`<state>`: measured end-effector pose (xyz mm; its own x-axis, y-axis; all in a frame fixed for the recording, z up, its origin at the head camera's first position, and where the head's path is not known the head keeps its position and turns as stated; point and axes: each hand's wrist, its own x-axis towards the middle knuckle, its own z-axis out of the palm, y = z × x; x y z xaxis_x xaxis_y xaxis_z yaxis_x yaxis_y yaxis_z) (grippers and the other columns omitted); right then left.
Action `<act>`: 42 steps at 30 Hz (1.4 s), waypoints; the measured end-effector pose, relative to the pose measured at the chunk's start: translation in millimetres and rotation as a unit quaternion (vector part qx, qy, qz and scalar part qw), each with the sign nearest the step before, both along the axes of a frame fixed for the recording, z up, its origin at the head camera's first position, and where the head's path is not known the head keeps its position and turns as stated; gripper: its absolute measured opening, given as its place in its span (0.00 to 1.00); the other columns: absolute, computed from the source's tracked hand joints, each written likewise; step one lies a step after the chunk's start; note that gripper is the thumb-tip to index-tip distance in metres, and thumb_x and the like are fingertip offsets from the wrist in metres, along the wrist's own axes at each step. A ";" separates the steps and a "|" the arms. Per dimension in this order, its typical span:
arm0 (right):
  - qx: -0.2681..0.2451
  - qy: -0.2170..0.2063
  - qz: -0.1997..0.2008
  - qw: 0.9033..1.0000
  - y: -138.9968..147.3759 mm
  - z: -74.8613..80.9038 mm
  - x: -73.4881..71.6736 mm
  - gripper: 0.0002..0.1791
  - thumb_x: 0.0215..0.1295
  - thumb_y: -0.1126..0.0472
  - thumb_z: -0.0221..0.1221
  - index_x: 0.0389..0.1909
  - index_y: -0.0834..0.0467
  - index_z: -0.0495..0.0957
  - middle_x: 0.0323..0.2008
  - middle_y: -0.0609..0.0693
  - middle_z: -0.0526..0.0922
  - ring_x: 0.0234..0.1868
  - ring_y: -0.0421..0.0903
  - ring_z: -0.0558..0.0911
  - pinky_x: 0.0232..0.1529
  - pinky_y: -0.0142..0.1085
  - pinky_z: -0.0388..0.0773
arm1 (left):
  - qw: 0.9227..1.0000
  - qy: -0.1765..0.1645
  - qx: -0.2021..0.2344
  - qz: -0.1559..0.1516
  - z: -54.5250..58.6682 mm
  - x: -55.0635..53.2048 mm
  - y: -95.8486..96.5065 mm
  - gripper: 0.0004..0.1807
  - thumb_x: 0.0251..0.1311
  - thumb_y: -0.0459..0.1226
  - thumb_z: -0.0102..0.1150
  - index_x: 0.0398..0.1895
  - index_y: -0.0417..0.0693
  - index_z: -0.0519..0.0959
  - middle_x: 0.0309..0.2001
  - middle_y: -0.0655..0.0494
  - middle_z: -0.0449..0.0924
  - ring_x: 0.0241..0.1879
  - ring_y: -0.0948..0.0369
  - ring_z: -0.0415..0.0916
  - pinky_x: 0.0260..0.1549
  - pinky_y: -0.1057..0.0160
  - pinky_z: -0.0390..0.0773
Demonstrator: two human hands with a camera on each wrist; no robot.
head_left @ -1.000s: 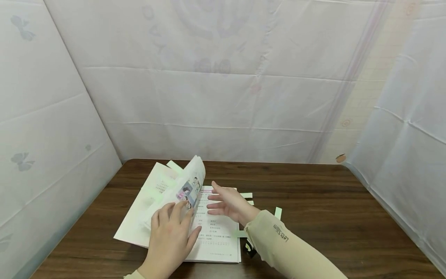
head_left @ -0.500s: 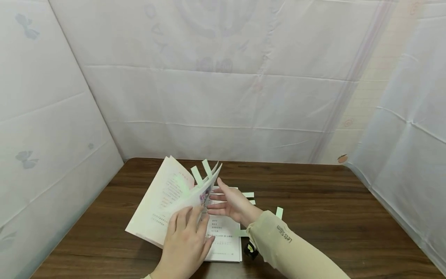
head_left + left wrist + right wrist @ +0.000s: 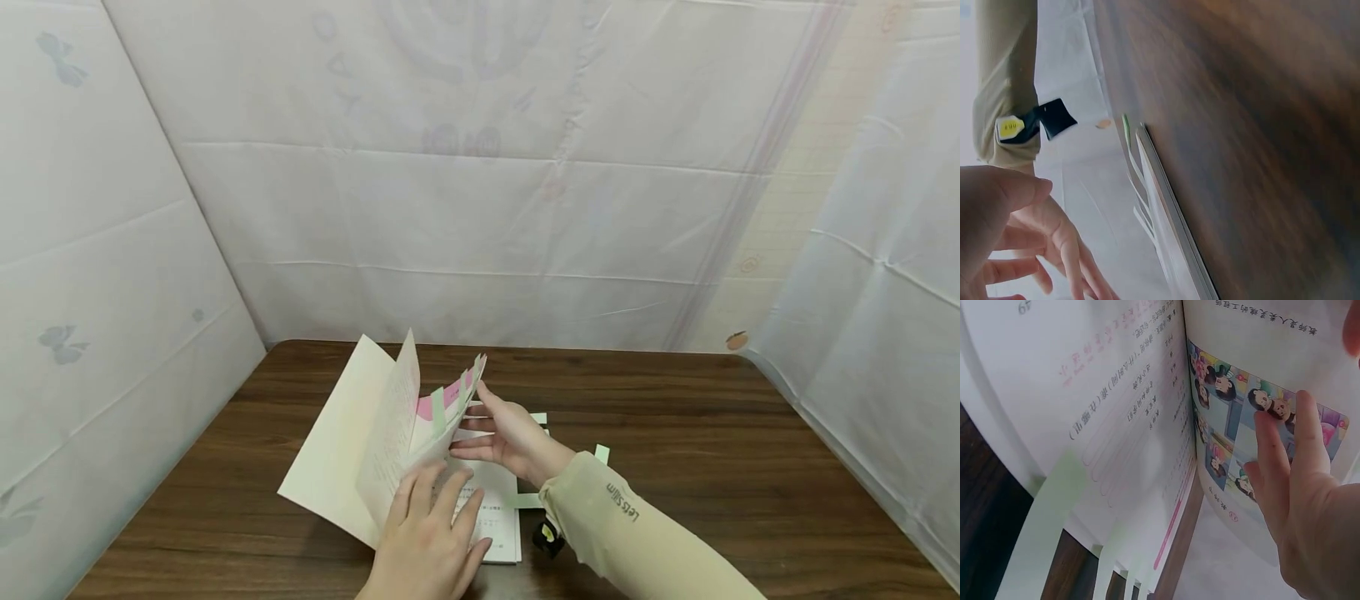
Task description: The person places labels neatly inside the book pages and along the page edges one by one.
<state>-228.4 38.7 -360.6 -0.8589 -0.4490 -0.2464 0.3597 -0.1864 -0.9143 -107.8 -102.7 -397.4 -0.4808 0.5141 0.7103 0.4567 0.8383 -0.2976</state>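
An open book (image 3: 326, 471) lies on the table, with printed text and pale green tabs (image 3: 438, 411) along its page edges. Several pages stand raised in the middle, fanned apart. My left hand (image 3: 431, 533) is at the near side of the book, its fingers loosely spread against the lower part of the raised pages. To the right of those pages is my right hand (image 3: 517, 437), fingers extended toward them and thumb up near their edge. In the right wrist view, a colourful illustrated page (image 3: 1229, 419) meets a page of text (image 3: 1116, 419).
The book rests on a dark wooden table (image 3: 675, 467). White printed cloth (image 3: 480, 208) encloses the back and sides. A small black device (image 3: 549, 537) shows at the right wrist, and a pale green strip (image 3: 602, 453) appears behind the right forearm.
My left hand has moved right along the book's near side. The raised pages have swung from left toward the right hand, and another page now stands up behind them. My right hand has barely shifted.
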 end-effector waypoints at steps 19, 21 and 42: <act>0.024 0.007 -0.018 1.000 14.3 -2.9 2.1 0.34 0.74 0.38 0.47 0.55 0.67 0.73 0.37 0.52 0.77 0.36 0.44 0.80 0.39 0.38 0.82 | 0.966 0.127 0.074 -0.213 40.6 -3.4 7.1 0.17 0.70 0.45 0.47 0.34 0.50 0.86 0.38 0.56 0.84 0.38 0.53 0.78 0.39 0.59 0.77; 0.028 0.003 -0.019 0.999 16.7 -4.0 2.4 0.33 0.74 0.37 0.47 0.53 0.65 0.74 0.35 0.51 0.79 0.35 0.43 0.81 0.38 0.37 0.81 | 0.970 0.112 0.085 -0.199 46.4 -2.2 1.8 0.18 0.70 0.45 0.46 0.36 0.50 0.86 0.38 0.55 0.84 0.39 0.52 0.78 0.39 0.57 0.77; 0.026 -0.030 -0.022 0.999 46.9 -30.5 0.3 0.26 0.76 0.38 0.44 0.30 0.56 0.70 0.27 0.47 0.84 0.27 0.40 0.85 0.33 0.36 0.83 | 0.966 -0.066 0.248 -0.016 64.8 2.3 -56.9 0.37 0.70 0.54 0.51 0.68 0.32 0.66 0.67 0.35 0.64 0.60 0.38 0.67 0.46 0.40 0.76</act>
